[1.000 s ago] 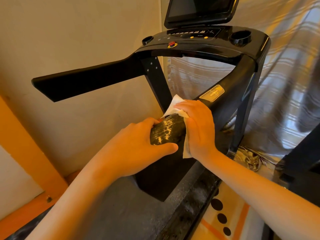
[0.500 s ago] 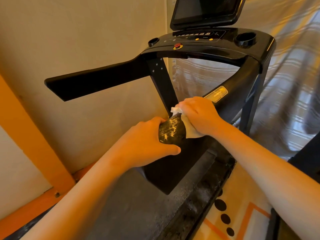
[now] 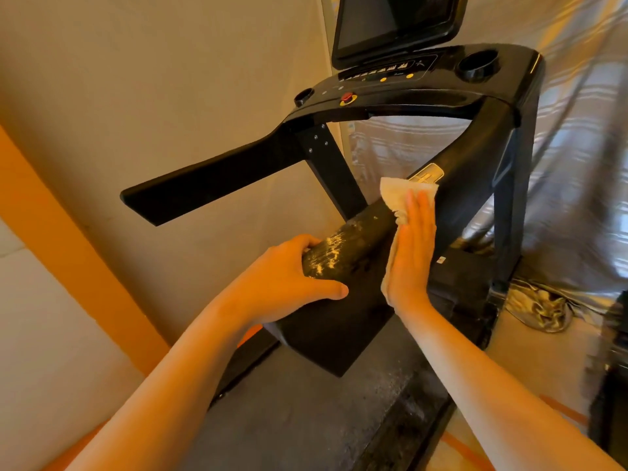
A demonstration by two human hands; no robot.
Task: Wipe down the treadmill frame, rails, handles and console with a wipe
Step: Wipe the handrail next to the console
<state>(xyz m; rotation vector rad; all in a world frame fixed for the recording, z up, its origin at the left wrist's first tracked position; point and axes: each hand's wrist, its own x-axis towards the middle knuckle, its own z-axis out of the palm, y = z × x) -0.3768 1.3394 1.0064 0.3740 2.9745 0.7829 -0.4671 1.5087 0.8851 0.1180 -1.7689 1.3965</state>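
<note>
Because the right hand (image 3: pixel 413 253) only presses the crumpled white wipe (image 3: pixel 396 195) flat-fingered against the outer side of the black treadmill handrail (image 3: pixel 356 239), the wipe could slip free. The left hand (image 3: pixel 289 283), curled round the flaky rail end, probably blocks wiping there.

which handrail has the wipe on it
The right handrail, scuffed pale at its end: the right hand presses the wipe against it, the left hand grips its tip. The left handrail is untouched.
</note>
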